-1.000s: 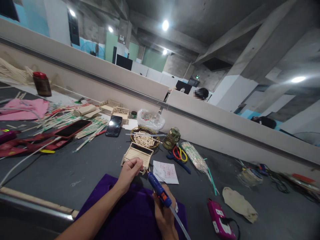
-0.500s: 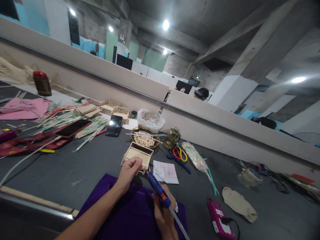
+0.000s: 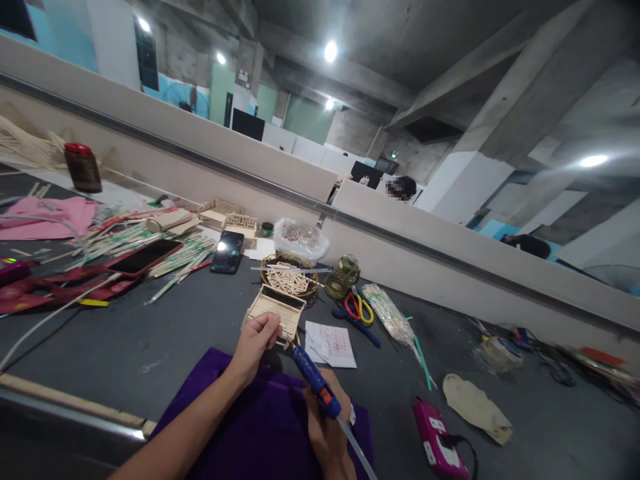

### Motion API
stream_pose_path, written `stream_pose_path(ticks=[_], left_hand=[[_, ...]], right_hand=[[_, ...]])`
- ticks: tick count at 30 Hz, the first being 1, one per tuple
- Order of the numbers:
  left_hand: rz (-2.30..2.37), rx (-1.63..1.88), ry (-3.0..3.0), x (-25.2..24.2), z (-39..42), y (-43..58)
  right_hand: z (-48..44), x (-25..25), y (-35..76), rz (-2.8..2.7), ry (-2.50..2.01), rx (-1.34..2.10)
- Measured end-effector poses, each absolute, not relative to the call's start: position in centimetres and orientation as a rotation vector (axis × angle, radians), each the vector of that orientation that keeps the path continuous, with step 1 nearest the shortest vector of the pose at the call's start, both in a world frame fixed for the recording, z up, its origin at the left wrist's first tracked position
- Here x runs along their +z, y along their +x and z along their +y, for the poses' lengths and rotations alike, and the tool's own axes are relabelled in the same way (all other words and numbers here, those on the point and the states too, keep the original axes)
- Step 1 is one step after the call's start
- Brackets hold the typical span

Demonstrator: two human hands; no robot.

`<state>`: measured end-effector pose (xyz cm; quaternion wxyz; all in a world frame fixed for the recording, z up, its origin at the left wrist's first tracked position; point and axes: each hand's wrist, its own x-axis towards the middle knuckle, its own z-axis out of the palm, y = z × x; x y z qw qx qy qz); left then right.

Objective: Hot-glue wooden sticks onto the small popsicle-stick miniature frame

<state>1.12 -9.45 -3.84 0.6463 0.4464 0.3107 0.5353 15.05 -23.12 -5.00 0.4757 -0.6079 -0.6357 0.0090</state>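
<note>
My right hand [image 3: 327, 417] is wrapped round a blue glue gun [image 3: 311, 373], with a pale glue stick [image 3: 357, 447] trailing from its back end. The nozzle points up and left, close to the fingertips of my left hand [image 3: 260, 340]. Those left fingers are pinched together over the near edge of a small wooden stick model [image 3: 275, 308]; a small light piece seems to be between them, too small to name. The model rests on the dark table with its slatted surface facing up. Beneath my forearms lies a purple cloth [image 3: 245, 420].
Behind the model stands a basket of short sticks [image 3: 290, 277]. To the right lie a printed paper [image 3: 331, 345], scissors [image 3: 359, 308], a bag of sticks [image 3: 387, 310] and a magenta power strip [image 3: 437, 437]. Phones [image 3: 227, 252] and stick bundles [image 3: 185, 257] are left.
Both hands and the glue gun stay almost in place, still at the near edge of the model. The whole view has shifted very slightly.
</note>
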Motion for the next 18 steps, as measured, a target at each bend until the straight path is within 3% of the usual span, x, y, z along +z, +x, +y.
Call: stream_pose_path(ticks=[18], left_hand=[[0.647, 1.179, 1.16, -3.52, -9.83, 1.06]], right_hand=[[-23.04, -5.34, 15.31, -1.493, -1.541, 0.044]])
